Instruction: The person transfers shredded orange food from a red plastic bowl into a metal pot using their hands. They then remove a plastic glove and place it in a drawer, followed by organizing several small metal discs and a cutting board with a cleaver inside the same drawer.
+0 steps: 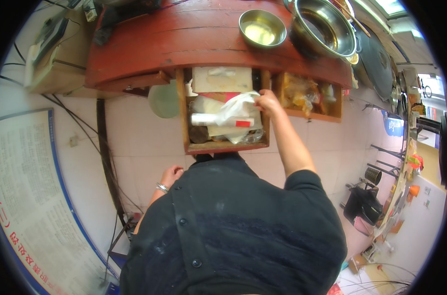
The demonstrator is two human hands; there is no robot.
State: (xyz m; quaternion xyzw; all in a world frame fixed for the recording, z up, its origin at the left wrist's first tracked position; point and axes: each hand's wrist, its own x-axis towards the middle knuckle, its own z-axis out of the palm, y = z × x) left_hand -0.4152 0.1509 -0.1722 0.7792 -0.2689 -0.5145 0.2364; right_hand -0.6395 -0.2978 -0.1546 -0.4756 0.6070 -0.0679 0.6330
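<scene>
Over an open wooden drawer (266,129), my right hand (269,102) pinches the end of a white plastic bag (238,105). Part of the bag drapes over a white roll with a red patch (203,119). Papers and clear plastic wrap (255,137) lie beneath, and a round dark object (198,134) sits in the drawer's near left corner. Toward the back is a pale, stained booklet or sheet (222,83). My left hand (172,176), with a bracelet at the wrist, hangs left of my body; its fingers curl and its palm is hidden.
The red wooden table (194,40) carries a metal bowl of yellowish liquid (262,28) and a large steel pot (323,27). Right of my arm, a second drawer (312,115) stands open with plastic-wrapped items. Cables (87,127) hang on the left by a printed board (28,184).
</scene>
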